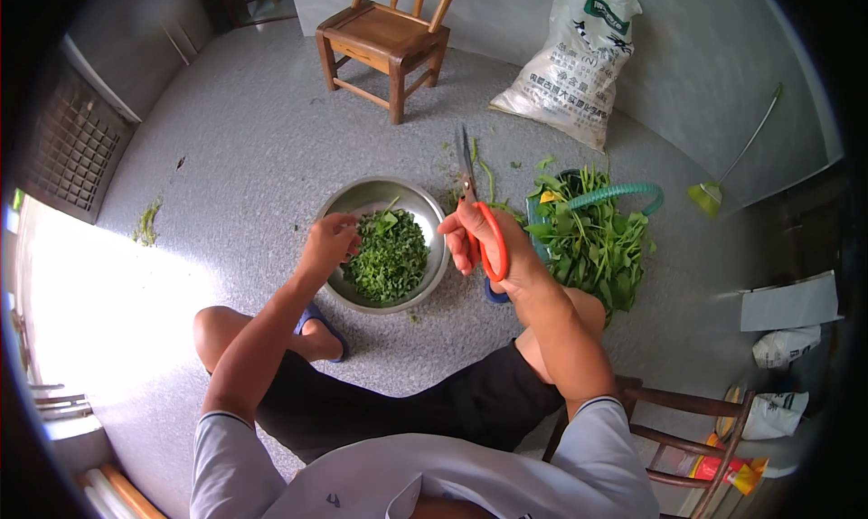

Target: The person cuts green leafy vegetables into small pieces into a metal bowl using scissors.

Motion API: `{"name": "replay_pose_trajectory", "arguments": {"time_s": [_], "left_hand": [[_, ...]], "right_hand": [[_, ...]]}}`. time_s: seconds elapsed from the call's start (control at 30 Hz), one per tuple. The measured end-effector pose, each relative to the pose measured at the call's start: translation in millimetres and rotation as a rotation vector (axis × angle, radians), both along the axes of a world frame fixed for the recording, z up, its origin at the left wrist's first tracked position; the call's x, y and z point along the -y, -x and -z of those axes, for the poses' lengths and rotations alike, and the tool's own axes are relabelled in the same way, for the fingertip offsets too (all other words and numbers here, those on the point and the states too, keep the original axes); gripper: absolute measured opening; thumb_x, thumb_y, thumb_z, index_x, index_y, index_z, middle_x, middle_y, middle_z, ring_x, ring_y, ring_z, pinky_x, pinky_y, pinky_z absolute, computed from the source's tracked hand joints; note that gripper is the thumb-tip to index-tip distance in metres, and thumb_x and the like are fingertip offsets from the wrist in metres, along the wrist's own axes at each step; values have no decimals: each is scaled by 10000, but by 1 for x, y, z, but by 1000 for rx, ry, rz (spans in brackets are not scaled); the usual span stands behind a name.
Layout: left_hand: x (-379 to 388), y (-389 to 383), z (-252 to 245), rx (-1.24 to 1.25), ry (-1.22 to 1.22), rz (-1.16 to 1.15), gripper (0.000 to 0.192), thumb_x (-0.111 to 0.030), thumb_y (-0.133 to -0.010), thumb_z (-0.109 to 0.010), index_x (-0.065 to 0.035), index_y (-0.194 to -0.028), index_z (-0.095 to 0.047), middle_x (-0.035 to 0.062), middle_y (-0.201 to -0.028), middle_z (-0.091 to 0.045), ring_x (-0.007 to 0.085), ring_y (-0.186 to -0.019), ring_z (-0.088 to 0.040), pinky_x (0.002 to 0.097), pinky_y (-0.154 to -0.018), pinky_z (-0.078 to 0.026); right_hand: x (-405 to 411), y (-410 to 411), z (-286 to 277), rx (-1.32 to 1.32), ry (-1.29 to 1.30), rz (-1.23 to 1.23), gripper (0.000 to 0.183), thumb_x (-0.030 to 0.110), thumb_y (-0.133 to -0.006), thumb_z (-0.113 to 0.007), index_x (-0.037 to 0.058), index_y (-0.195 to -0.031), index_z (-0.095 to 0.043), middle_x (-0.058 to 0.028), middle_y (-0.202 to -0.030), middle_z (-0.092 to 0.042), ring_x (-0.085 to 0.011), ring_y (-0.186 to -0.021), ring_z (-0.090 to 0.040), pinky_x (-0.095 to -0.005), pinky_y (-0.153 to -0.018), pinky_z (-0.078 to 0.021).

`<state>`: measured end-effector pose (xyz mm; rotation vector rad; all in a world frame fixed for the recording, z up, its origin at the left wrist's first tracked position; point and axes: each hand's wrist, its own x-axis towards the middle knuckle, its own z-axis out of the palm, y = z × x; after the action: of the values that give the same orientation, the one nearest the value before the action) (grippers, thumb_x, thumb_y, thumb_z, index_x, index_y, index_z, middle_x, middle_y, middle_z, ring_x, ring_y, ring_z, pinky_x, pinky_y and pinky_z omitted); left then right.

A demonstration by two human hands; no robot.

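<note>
A steel basin (437,265) stands on the floor between my feet, with chopped green leaves (386,261) in it and a larger sprig on top. My left hand (332,241) is over the basin's left side, fingers curled; whether it holds anything small is not visible. In my right hand (485,237), right of the basin, are red-handled scissors (494,248), their blades pointing away from me and nearly together. Right of that hand, a green basket (536,214) with an arched handle is heaped with leafy stems (597,248).
A wooden chair (383,34) and a white woven sack (569,64) with printing stand beyond the basin. Stem scraps (485,173) lie near the scissors. A broom (706,197) leans at the right wall. A wooden chair frame (685,400) is at my right side.
</note>
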<state>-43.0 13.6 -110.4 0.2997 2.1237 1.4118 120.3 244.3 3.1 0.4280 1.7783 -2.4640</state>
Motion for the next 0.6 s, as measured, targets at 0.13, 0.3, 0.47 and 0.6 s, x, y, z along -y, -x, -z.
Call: {"name": "replay_pose_trajectory", "arguments": {"time_s": [0.13,0.3,0.47,0.6], "left_hand": [[-6,35,91,-431,360,257,299,-146,-845,-550,-98,-1116,-668,127,-848,-703,318,-762,-682,391,-717,-554],[-38,39,204,-474,414,302,339,-123,-798,-567,-177,-1117,-669,189,-1170,-604,376,-1082,-585,448,-929,-475],[-81,14,258,-438,512,316,530,-215,-792,-649,-246,-1310,-541,257,-1394,-376,407,-1327,-342,491,-1068,-355],[-83,16,270,-360,646,247,585,-231,-792,-663,-151,-1345,-488,180,-1406,-396,372,-1333,-337,499,-1087,-309]], "right_hand": [[-4,1,-18,-73,87,42,488,463,-960,-534,-20,-956,-599,-43,-713,-578,-113,-561,-559,-246,-504,-456],[-13,-8,-33,-137,6,111,458,438,-973,-520,-12,-975,-601,-40,-706,-569,-116,-555,-550,-244,-501,-433],[-23,-16,-27,-103,-45,89,526,504,-952,-505,-7,-1027,-601,-75,-721,-561,-155,-599,-546,-279,-553,-457],[-22,-14,-21,-230,41,97,405,381,-984,-522,-13,-1034,-603,-54,-713,-558,-120,-599,-537,-249,-564,-446]]}}
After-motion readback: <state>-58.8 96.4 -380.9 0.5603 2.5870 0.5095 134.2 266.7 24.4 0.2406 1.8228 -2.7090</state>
